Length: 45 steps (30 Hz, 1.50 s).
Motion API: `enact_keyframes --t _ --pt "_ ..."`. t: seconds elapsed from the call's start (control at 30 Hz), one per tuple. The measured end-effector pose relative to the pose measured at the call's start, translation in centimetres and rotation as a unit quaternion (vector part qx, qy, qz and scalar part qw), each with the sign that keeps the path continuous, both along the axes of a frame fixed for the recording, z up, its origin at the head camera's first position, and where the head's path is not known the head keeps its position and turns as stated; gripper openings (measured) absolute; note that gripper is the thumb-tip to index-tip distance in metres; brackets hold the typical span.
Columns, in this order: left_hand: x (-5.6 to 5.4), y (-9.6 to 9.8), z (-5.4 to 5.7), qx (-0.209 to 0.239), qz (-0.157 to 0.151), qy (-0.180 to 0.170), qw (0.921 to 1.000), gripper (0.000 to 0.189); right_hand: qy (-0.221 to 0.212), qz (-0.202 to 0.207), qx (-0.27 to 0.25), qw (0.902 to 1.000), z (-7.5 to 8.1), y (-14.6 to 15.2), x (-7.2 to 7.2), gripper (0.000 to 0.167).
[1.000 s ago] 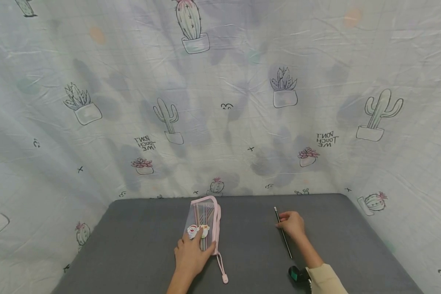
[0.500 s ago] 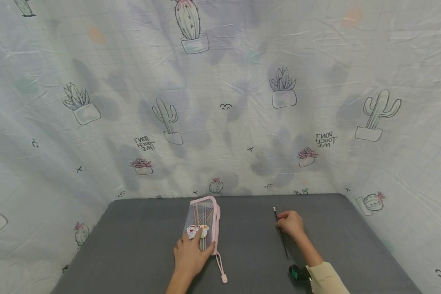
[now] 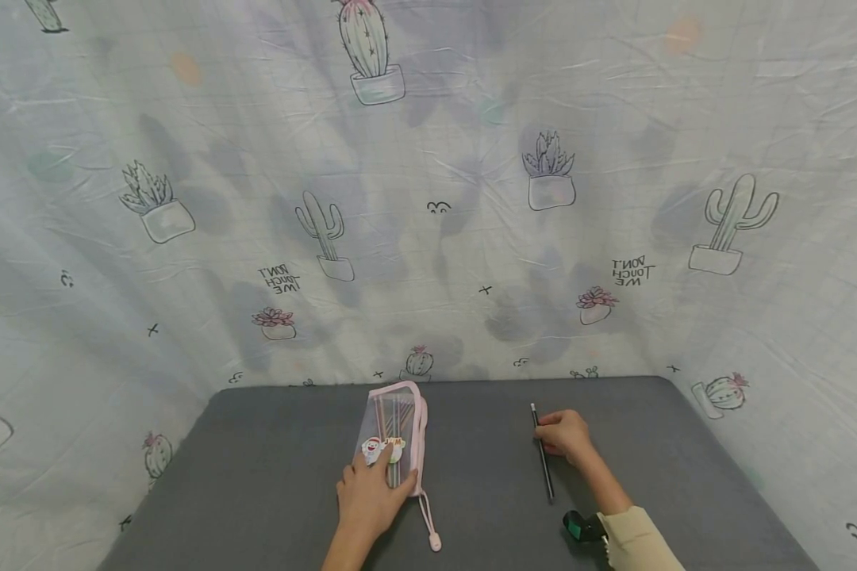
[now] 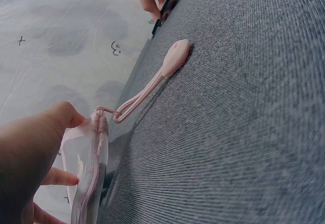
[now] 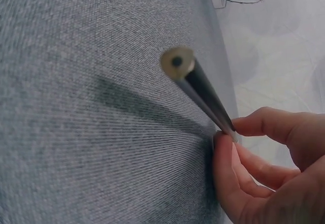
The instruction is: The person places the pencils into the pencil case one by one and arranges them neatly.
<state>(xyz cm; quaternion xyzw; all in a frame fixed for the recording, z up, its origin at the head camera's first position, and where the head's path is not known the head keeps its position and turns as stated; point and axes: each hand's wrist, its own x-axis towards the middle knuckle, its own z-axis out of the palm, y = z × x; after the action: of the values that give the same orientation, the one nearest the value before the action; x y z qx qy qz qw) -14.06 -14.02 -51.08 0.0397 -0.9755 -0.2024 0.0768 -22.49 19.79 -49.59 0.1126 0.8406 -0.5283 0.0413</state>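
Observation:
A see-through pencil case [image 3: 413, 424] with pink edging, stickers and striped contents lies on the grey table. My left hand [image 3: 371, 496] rests on its near part, fingers spread over the top and thumb at the zipper side. From the case's near corner runs a pink cord strap [image 4: 175, 57] with an oval end. Farther right, my right hand [image 3: 566, 436] pinches a dark pencil [image 3: 545, 464] between thumb and fingertips. The pencil's pale-tipped end points away; its near end [image 5: 176, 61] is blunt, showing a dark core, and stands off the cloth above its shadow.
A black device with a green patch [image 3: 578, 526] is at my right wrist, by the light sleeve [image 3: 639, 539]. Behind and beside the grey tabletop [image 3: 278, 444] hangs a pale curtain [image 3: 436, 262] printed with cacti.
The pencil has turned slightly in my right hand, its near end swinging left. My left hand stays on the pencil case.

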Motion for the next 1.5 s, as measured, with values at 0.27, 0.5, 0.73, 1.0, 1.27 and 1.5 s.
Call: enact_keyframes --t 0.27,0.5,0.73,1.0,1.27,1.5 --pt "-0.1 0.0 0.0 0.003 0.000 0.003 1.0000 0.073 -0.010 0.010 -0.031 0.9994 0.0 -0.1 0.2 0.034" --pt "0.0 0.1 0.0 0.004 0.001 0.009 1.0000 0.072 -0.003 0.014 -0.069 0.9975 -0.3 -0.3 0.4 0.037" --pt "0.1 0.1 0.0 0.003 0.001 0.011 0.9999 0.072 0.010 0.008 -0.091 0.9957 -0.4 -1.0 0.8 0.039" --pt "0.0 0.1 0.0 0.005 0.002 0.007 1.0000 0.072 0.026 0.015 -0.109 0.9937 -0.3 -2.0 1.0 0.039" --pt "0.1 0.2 0.0 0.004 0.001 0.011 0.9999 0.072 0.043 0.029 -0.116 0.9920 -0.3 -3.4 1.1 0.038" --pt "0.1 0.2 0.1 0.004 0.000 0.012 0.9999 0.071 0.044 0.025 -0.131 0.9901 -0.2 -4.6 1.0 0.036"
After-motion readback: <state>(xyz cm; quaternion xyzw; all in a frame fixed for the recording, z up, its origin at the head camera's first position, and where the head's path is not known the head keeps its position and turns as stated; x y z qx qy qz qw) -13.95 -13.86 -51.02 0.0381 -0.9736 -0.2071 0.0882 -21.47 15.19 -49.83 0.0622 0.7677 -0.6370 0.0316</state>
